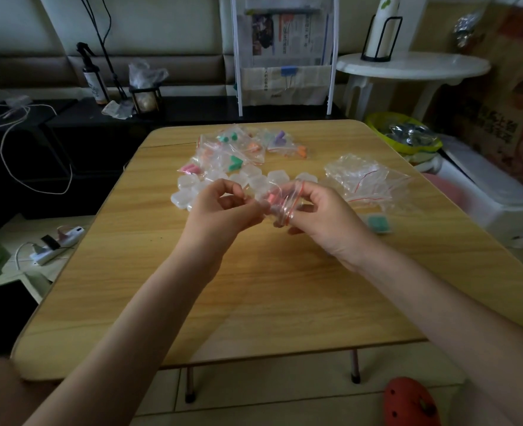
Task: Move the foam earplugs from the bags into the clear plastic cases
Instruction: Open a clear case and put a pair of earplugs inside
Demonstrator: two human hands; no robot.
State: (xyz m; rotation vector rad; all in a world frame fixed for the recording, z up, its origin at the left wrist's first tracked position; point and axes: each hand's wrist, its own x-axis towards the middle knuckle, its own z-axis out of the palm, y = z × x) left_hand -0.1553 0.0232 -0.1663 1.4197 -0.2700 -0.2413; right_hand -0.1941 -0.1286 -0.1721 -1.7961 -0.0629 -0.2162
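Observation:
Above the middle of the wooden table (254, 290), both hands hold one small zip bag (280, 204) with a red seal line and pink earplugs inside. My left hand (226, 207) pinches its left edge; my right hand (324, 216) grips its right side. Behind the hands lie several clear plastic cases (255, 179) in a loose cluster. Farther back is a heap of filled bags (238, 149) with green, pink, orange and purple earplugs. A case holding green earplugs (378, 224) sits just right of my right hand.
A pile of empty zip bags (364, 179) lies on the table's right side. Off the table to the right are a green basin (404, 136) and a white round side table (414, 67). A power strip (57, 244) lies on the floor at left.

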